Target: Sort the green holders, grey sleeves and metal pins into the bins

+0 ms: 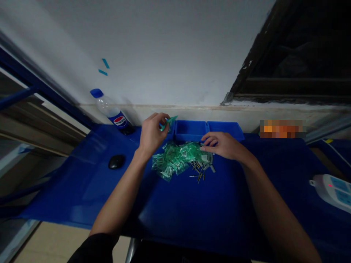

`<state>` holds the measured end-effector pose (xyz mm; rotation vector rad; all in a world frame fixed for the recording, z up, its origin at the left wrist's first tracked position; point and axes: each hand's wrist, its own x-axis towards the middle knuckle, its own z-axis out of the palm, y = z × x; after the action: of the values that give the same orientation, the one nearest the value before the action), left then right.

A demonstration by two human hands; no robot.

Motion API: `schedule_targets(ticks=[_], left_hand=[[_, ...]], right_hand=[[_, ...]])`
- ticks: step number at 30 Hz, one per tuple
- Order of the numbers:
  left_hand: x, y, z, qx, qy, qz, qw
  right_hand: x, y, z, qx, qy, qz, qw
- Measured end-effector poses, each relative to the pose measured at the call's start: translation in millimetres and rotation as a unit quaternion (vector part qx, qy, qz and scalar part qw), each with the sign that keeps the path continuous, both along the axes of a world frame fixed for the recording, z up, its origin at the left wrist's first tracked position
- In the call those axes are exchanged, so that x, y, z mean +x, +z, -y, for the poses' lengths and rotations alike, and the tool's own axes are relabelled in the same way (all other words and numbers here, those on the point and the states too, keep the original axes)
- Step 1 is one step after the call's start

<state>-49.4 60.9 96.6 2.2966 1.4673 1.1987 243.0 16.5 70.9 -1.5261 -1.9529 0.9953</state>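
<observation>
My left hand (151, 133) is raised above the blue table cover, fingers pinched on a small green plastic bag (168, 122) held near the left blue bin. My right hand (221, 144) lies low with its fingers curled at the right edge of a pile of green bags (175, 159); whether it holds anything is hidden. Several small dark metal pins (199, 172) lie scattered just in front of the pile.
Two blue bins (190, 130) (227, 128) stand side by side at the back by the wall. A plastic bottle (111, 110) leans at the back left, and a black mouse (116, 161) lies left of the pile. A white power strip (333, 190) lies at the right edge.
</observation>
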Motion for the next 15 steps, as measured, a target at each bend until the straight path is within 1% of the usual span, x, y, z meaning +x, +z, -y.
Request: schedule_targets(ticks=[2,4,5,7,9,11,12,13,15], left_hand=[[-8,-7.7,-7,0.003,0.038,-0.055,0.998],[-10,-13.2,-9,-0.004,0.041,-0.094,0.995],[-9,-14.2,-8,-0.007,0.033,-0.102,0.994],[-4,-12.5,-5,-0.016,-0.009,-0.102,0.995],[2,-8.1,0,-0.034,-0.09,-0.105,0.99],[8,-4.0,6,-0.054,-0.173,-0.123,0.976],[11,-2.8,8,-0.061,-0.202,-0.132,0.969],[14,-2.2,10,-0.065,-0.22,-0.139,0.963],[19,-2.5,13,-0.07,-0.233,-0.143,0.959]], right_hand=[[-9,-7.2,-1,0.006,0.01,0.057,0.998],[-18,-12.1,0,0.027,0.014,0.118,0.993],[-21,-13.4,1,0.039,0.02,0.143,0.989],[-24,-13.8,4,0.054,0.042,0.176,0.982],[-23,-12.0,8,0.05,0.061,0.186,0.979],[-18,-9.7,9,0.026,0.065,0.182,0.981],[-16,-8.9,9,0.01,0.065,0.178,0.982],[-14,-8.4,8,-0.006,0.066,0.173,0.983],[-10,-7.8,5,-0.029,0.068,0.154,0.985]])
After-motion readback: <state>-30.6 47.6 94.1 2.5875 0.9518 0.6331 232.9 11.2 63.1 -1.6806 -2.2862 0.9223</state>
